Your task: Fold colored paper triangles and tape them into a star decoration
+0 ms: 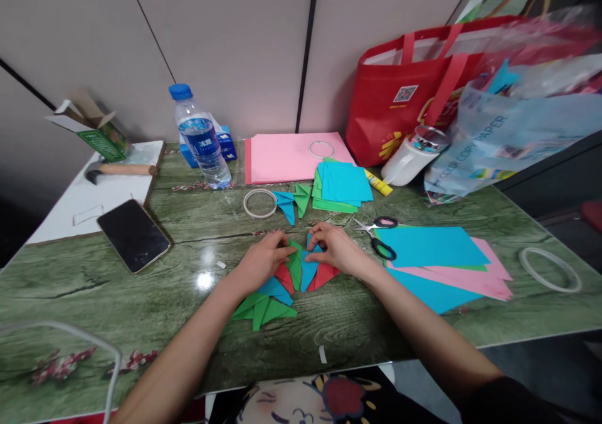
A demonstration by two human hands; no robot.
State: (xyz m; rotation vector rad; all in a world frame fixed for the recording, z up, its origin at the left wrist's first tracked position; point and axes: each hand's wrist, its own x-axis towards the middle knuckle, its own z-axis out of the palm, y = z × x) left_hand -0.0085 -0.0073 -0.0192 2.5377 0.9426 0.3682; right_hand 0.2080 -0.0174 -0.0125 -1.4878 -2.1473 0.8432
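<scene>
Several folded paper pieces in green, blue and red form a curved row on the table in front of me. My left hand (262, 259) is closed, its fingertips on a green folded paper piece (295, 267) near the row's middle. Beside it, my right hand (337, 248) pinches a blue folded paper piece (308, 272). Red folded paper (324, 277) shows below my right hand. At the near left end of the row are more green folded pieces (263, 310), partly under a blue one (277, 290). My fingers hide some of the edges.
Scissors (383, 239) lie by coloured paper strips (433, 246) at right. Beyond my hands are square sheets (345, 182), a tape roll (260, 204), pink paper (286, 157) and a water bottle (202, 142). A phone (135, 236) and hammer (122, 170) lie left; a red bag (380, 104) stands behind.
</scene>
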